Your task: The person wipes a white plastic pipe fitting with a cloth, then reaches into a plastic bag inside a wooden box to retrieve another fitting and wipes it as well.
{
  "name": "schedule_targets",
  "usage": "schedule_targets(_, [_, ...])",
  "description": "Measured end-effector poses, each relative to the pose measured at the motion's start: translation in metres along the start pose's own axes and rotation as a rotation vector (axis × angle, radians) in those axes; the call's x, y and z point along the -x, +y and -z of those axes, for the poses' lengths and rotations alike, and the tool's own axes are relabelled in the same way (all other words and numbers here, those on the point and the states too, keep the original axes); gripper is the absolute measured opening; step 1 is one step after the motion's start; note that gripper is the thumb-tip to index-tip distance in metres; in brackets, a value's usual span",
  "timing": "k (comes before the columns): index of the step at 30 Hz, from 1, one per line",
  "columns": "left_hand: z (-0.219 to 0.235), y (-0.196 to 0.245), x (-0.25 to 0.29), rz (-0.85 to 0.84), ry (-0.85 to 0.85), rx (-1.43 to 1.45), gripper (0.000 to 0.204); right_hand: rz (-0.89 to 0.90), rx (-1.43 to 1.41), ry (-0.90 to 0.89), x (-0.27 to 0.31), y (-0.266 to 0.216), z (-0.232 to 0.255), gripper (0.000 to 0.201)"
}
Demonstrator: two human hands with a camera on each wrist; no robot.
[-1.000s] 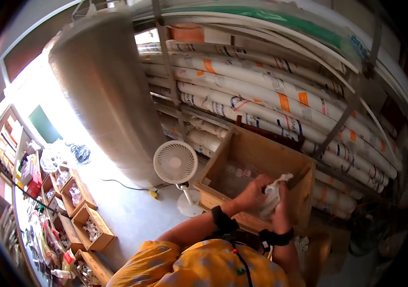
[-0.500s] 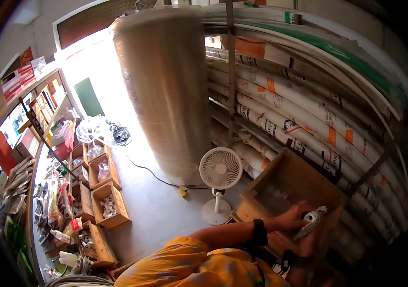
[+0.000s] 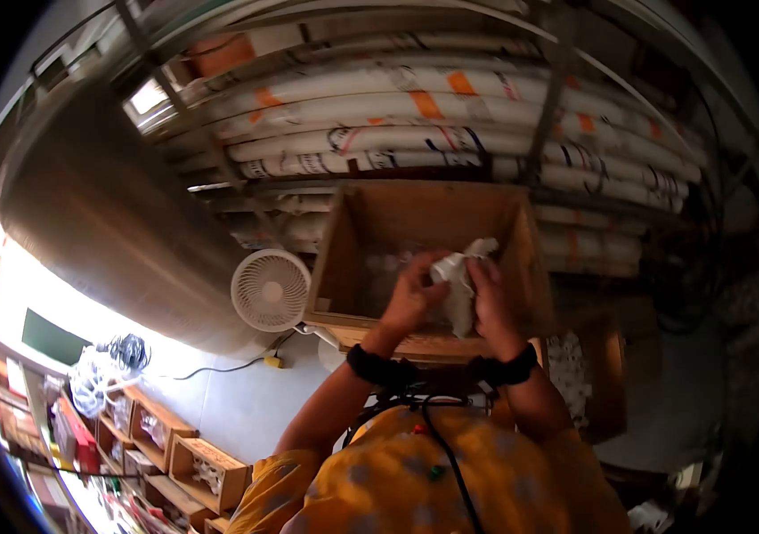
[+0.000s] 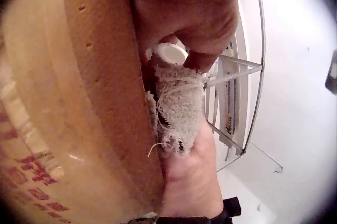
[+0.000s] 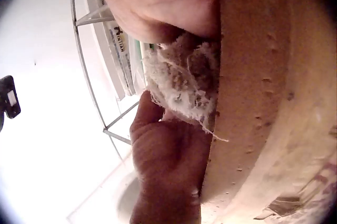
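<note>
Over a wooden box [image 3: 433, 331], both hands are close together at a ragged whitish cloth [image 3: 459, 298]. My left hand [image 3: 409, 294] grips a white round plastic pipe fitting [image 4: 172, 53], whose smooth end shows above the cloth in the left wrist view. My right hand [image 3: 495, 307] holds the cloth bunched against the fitting, and loose threads hang from it. In the right wrist view the frayed cloth [image 5: 181, 84] lies between the two hands and hides the fitting. Several pale, clear-looking pieces [image 3: 388, 262] lie in the box.
A white fan [image 3: 271, 290] stands left of the box. Behind it, long white pipes [image 3: 361, 142] are stacked on a metal rack. A tall wrapped roll [image 3: 121, 214] leans at the left. Another box with small white fittings [image 3: 566, 378] sits at the right, and more boxes [image 3: 206, 472] line the lower left.
The head view swung right, then back left, so the box now sits near the middle. The hands stay at the cloth and fitting, turning them; the fitting's open end no longer faces the head camera.
</note>
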State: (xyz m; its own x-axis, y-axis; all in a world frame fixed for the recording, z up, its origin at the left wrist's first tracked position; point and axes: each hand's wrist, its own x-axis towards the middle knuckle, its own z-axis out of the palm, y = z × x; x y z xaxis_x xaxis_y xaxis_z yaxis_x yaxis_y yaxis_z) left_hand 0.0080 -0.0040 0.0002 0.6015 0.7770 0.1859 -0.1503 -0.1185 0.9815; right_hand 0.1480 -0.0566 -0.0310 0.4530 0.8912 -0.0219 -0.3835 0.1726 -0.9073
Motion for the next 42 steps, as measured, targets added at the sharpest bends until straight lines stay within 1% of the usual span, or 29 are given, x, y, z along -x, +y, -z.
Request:
schedule_targets(2, [-0.003,0.010,0.000,0.015,0.023,0.097,0.041,-0.001,-0.098,-0.085,0.002,-0.004,-0.003,0.032])
schedule_targets(5, [0.000,0.010,0.001,0.005,0.006,0.194,0.042,0.115,0.057,-0.115,0.011,-0.018,-0.012,0.031])
schedule_targets(8, [0.001,0.006,0.000,-0.016,0.017,0.164,0.042,0.162,0.200,-0.137,0.019,-0.027,-0.017,0.029])
schedule_targets(14, [-0.001,0.007,0.000,0.002,0.015,0.159,0.041,0.259,0.295,-0.127,0.019,-0.033,-0.020,0.029])
schedule_targets(17, [0.000,0.006,0.000,0.018,-0.001,0.147,0.039,0.226,0.289,-0.093,0.016,-0.027,-0.017,0.030])
schedule_targets(20, [0.001,0.007,0.001,0.048,-0.010,0.124,0.037,0.148,0.253,-0.056,0.011,-0.020,-0.012,0.033])
schedule_targets(23, [-0.002,0.011,0.002,0.068,0.005,0.230,0.036,0.119,0.196,-0.050,0.006,-0.011,-0.008,0.035])
schedule_targets(26, [0.001,0.006,0.000,0.059,-0.025,0.321,0.035,0.194,0.240,-0.055,0.009,-0.019,-0.013,0.039])
schedule_targets(29, [0.003,0.005,0.000,0.072,-0.071,0.363,0.036,0.168,0.131,-0.051,0.010,-0.021,-0.017,0.041])
schedule_targets(32, [0.003,0.012,0.002,0.145,-0.099,0.363,0.034,0.091,0.092,-0.078,0.007,-0.021,-0.013,0.040])
schedule_targets(35, [0.003,0.011,0.001,0.142,-0.130,0.384,0.033,0.022,-0.058,-0.095,0.005,-0.017,-0.011,0.038])
schedule_targets(38, [0.005,0.011,0.002,0.146,-0.131,0.359,0.031,-0.010,-0.129,-0.095,0.007,-0.018,-0.012,0.035])
schedule_targets(42, [0.005,0.004,0.001,0.143,-0.098,0.504,0.029,-0.023,-0.180,-0.128,0.009,-0.020,-0.012,0.031])
